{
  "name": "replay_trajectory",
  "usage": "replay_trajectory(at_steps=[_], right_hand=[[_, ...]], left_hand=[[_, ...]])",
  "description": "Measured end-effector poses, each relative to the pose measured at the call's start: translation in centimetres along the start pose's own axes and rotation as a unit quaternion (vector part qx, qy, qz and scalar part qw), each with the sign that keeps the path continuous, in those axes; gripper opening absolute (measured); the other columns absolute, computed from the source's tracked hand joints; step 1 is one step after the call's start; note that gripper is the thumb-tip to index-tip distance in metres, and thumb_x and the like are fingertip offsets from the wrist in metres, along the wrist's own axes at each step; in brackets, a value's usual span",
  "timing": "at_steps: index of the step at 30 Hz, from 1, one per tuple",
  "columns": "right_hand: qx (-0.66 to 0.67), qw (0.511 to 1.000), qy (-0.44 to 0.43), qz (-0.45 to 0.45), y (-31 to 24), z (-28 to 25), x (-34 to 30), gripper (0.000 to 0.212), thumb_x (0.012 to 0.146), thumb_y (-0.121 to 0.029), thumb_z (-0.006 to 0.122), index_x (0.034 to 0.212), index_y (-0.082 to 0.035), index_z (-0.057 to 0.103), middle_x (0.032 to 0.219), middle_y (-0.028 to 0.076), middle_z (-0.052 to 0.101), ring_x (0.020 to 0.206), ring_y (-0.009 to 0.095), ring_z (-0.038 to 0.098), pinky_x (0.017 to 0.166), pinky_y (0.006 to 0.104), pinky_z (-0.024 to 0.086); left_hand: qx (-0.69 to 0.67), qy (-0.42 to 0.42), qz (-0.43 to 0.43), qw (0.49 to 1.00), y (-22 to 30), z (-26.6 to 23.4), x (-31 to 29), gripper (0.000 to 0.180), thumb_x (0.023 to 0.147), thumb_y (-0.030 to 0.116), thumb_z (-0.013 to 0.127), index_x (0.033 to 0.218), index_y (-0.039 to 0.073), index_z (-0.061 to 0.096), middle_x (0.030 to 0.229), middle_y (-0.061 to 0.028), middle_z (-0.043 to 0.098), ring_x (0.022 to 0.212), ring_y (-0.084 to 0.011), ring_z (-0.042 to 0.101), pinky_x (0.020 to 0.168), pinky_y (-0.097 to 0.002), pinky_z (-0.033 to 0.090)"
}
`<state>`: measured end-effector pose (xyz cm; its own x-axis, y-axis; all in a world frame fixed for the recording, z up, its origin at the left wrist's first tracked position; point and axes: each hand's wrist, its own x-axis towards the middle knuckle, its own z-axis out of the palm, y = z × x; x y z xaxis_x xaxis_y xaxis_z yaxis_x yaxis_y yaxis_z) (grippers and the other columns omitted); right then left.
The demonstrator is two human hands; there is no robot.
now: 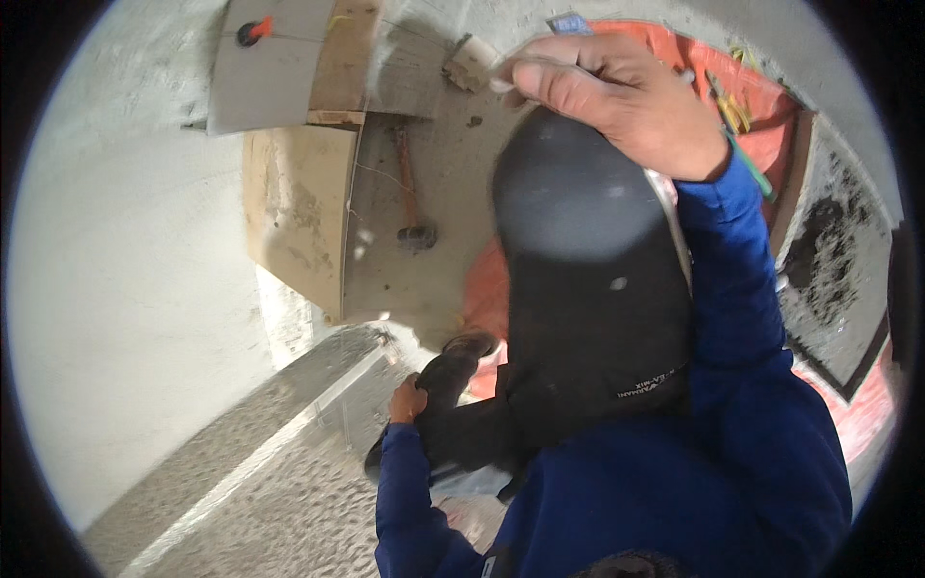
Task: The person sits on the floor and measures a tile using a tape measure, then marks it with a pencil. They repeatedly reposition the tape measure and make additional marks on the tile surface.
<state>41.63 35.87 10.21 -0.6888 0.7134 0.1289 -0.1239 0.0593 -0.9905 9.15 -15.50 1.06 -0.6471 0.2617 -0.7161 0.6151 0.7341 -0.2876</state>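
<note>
My right hand (617, 101) is above my bent right knee, with thumb and fingers closed together. A small pale bit (500, 85) shows at the fingertips; blur hides what it is. Just beyond them a whitish, rough-edged block (471, 64) sits on the floor. Lower down, my left hand (409, 399) rests against my dark trouser leg (445, 385), its fingers mostly hidden. A mallet (416, 234) with a dark head and wooden handle lies on the floor beyond the left hand.
A beige panel (299, 207) and a grey tile (265, 77) with an orange-black suction cup (254, 33) are at the left. On the right, yellow-handled pliers (729, 103) lie on red sheeting (665, 43), near a tray (807, 144) of dark grit. A pale strip (260, 453) crosses rough grey ground.
</note>
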Motion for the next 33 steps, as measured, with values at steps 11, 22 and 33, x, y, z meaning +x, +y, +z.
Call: replay_trajectory(at_steps=[11, 22, 33], right_hand=[[-0.007, 0.996, 0.037, -0.08, 1.3, 3.1, -2.8, 0.03, 0.085, -0.026, 0.064, 0.103, -0.002, 0.064, 0.1, 0.015, 0.065, 0.097, 0.033, 0.061, 0.087, 0.0422, 0.046], [0.01, 0.995, 0.071, -0.066, 3.2, 2.8, -0.4, 0.026, 0.079, -0.025, 0.065, 0.095, -0.004, 0.064, 0.095, 0.011, 0.065, 0.091, 0.031, 0.061, 0.085, 0.0427, 0.045], [0.037, 0.999, -0.036, -0.005, 2.8, 2.9, 2.7, 0.037, 0.088, -0.027, 0.052, 0.107, 0.002, 0.066, 0.105, 0.019, 0.067, 0.098, 0.035, 0.063, 0.09, 0.0402, 0.046]], left_hand=[[0.158, -0.153, -0.222, 0.95, -9.9, -0.2, -2.2, 0.07, 0.094, 0.062, 0.034, 0.127, 0.006, 0.061, 0.134, -0.0217, 0.055, 0.128, -0.0373, 0.05, 0.108, -0.0497, 0.035], [0.135, -0.135, -0.164, 0.968, -3.3, -6.6, -3.8, 0.067, 0.094, 0.061, 0.034, 0.126, 0.009, 0.063, 0.132, -0.0192, 0.058, 0.125, -0.0345, 0.054, 0.106, -0.0517, 0.036], [0.124, -0.111, -0.148, 0.975, 0.2, -6.2, -3.8, 0.052, 0.091, 0.053, 0.048, 0.117, 0.011, 0.067, 0.115, -0.0181, 0.067, 0.107, -0.0345, 0.065, 0.089, -0.0528, 0.048]])
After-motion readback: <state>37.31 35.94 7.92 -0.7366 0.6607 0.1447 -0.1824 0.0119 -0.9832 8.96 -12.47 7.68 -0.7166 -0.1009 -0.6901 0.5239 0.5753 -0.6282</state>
